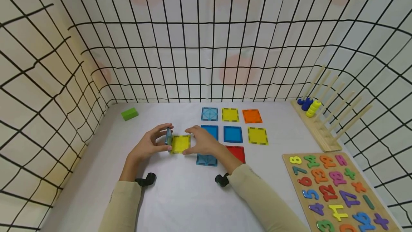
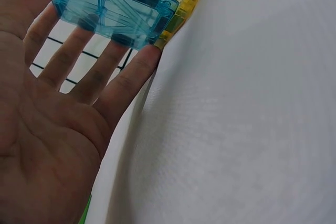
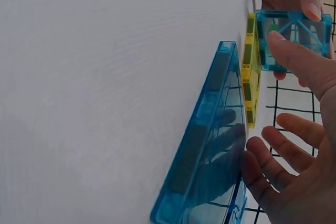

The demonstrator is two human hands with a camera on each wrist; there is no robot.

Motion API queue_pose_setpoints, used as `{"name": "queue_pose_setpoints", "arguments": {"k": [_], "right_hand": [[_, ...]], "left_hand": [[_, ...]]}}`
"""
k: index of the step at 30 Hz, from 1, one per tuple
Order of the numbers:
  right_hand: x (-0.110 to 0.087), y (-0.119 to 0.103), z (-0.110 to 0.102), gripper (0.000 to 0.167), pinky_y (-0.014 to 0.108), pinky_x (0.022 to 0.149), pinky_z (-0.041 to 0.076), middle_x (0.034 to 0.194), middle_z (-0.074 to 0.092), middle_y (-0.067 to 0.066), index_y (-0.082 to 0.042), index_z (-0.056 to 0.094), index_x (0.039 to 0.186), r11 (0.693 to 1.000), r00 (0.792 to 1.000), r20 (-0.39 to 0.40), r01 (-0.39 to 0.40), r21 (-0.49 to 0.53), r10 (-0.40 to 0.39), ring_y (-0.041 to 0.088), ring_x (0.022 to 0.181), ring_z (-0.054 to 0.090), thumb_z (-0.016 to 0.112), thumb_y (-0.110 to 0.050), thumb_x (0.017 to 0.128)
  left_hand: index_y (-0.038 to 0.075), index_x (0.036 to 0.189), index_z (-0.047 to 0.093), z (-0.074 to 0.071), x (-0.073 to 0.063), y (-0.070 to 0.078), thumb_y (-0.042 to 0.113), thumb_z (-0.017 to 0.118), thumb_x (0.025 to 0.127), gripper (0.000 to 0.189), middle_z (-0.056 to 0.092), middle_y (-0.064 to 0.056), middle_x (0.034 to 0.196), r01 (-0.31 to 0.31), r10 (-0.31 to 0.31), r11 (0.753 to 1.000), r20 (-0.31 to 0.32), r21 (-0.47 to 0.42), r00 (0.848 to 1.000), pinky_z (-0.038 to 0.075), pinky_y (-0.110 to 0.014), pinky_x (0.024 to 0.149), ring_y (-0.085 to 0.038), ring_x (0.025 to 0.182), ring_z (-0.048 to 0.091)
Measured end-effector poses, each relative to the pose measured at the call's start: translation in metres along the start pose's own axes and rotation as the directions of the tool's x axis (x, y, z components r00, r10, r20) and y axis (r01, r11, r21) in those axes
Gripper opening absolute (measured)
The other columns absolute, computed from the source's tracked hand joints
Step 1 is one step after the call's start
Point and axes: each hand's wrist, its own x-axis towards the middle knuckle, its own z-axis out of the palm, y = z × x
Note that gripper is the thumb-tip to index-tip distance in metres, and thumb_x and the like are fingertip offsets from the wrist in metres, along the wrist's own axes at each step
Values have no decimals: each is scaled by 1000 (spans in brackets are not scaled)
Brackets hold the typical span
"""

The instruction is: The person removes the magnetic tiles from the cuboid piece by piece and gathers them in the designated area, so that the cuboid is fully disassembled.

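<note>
A light blue see-through magnetic tile (image 1: 168, 136) stands upright along the left edge of a flat yellow magnetic tile (image 1: 181, 144). My left hand (image 1: 148, 142) pinches the blue tile by its edges, fingers on the far side and thumb on the near side. In the left wrist view, the blue tile (image 2: 115, 9) meets the yellow one at a corner. My right hand (image 1: 204, 142) is spread at the right side of the yellow tile, thumb near its front corner, holding nothing. It partly hides the blue tiles under it.
To the right lie more flat tiles in rows: light blue (image 1: 209, 114), yellow (image 1: 230, 114), orange (image 1: 252, 116), blue (image 1: 233, 134) and red (image 1: 236, 153). A green block (image 1: 130, 114) sits back left. A wooden peg rack (image 1: 317, 126) and number board (image 1: 334, 185) stand right. Black grid netting surrounds the table.
</note>
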Motion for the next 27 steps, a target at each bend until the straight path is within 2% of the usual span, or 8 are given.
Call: {"name": "queue_pose_setpoints", "arguments": {"k": [10, 20, 27], "right_hand": [[8, -7, 5, 86, 51, 113, 48, 153, 52, 4, -20, 53, 150, 999, 1000, 13, -9, -42, 10, 25, 140, 50, 87, -50, 77], [12, -14, 10, 80, 38, 102, 55, 145, 56, 5, -17, 57, 147, 992, 999, 35, 5, -125, -1, 21, 121, 55, 86, -46, 78], [12, -18, 10, 74, 31, 92, 54, 134, 59, 5, -14, 62, 141, 984, 999, 33, 32, -177, -26, 17, 109, 53, 85, -47, 79]], "left_hand": [[14, 156, 41, 0, -1, 0, 7, 85, 84, 84, 41, -8, 161, -7, 7, 1000, 4, -3, 1000, 42, -64, 113, -42, 148, 38], [13, 157, 40, -1, 1, -2, 8, 84, 85, 85, 38, -16, 162, -10, 10, 1000, 17, 11, 1000, 42, -64, 113, -44, 148, 37], [29, 154, 44, 0, 0, -1, 9, 85, 85, 83, 40, -16, 161, -20, 20, 999, 15, 31, 1000, 43, -63, 112, -43, 146, 41]]}}
